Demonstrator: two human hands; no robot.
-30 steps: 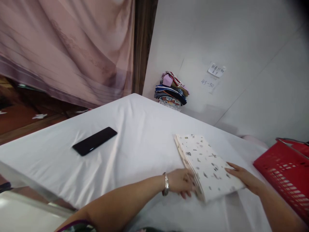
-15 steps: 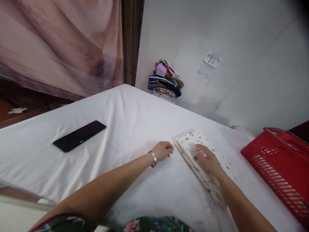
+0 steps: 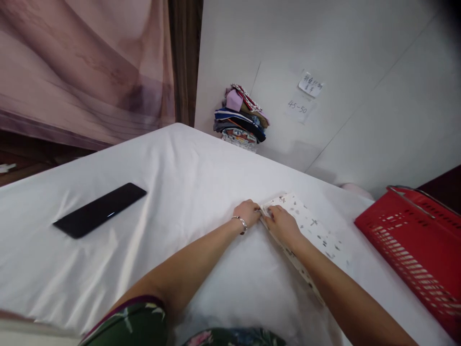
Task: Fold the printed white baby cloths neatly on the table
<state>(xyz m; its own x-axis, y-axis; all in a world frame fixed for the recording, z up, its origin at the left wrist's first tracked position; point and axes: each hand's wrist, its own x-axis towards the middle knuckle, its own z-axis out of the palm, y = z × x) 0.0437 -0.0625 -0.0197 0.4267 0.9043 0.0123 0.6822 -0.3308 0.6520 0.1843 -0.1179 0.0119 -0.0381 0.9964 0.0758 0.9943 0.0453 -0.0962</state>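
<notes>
A folded white cloth [image 3: 315,228] with a small scattered print lies in several layers on the white table cover [image 3: 201,173]. My left hand [image 3: 248,212], a silver bracelet at its wrist, is at the cloth's far left corner with its fingertips pinched on the edge. Right beside it, my right hand [image 3: 283,224] rests over the same corner, thumb and fingers closed on the cloth's edge. My right forearm hides part of the cloth's near side.
A black phone [image 3: 101,210] lies flat on the left. At the right stands a red plastic basket [image 3: 399,235] with a metal handle. Behind the table, a stack of folded clothes [image 3: 239,117] is against the wall, near two paper notes [image 3: 298,106]. A pink curtain [image 3: 86,67] hangs at the left.
My left hand has moved right to the cloth's corner. My right hand has shifted left from the cloth's middle to that corner and closed on it. The view has turned slightly.
</notes>
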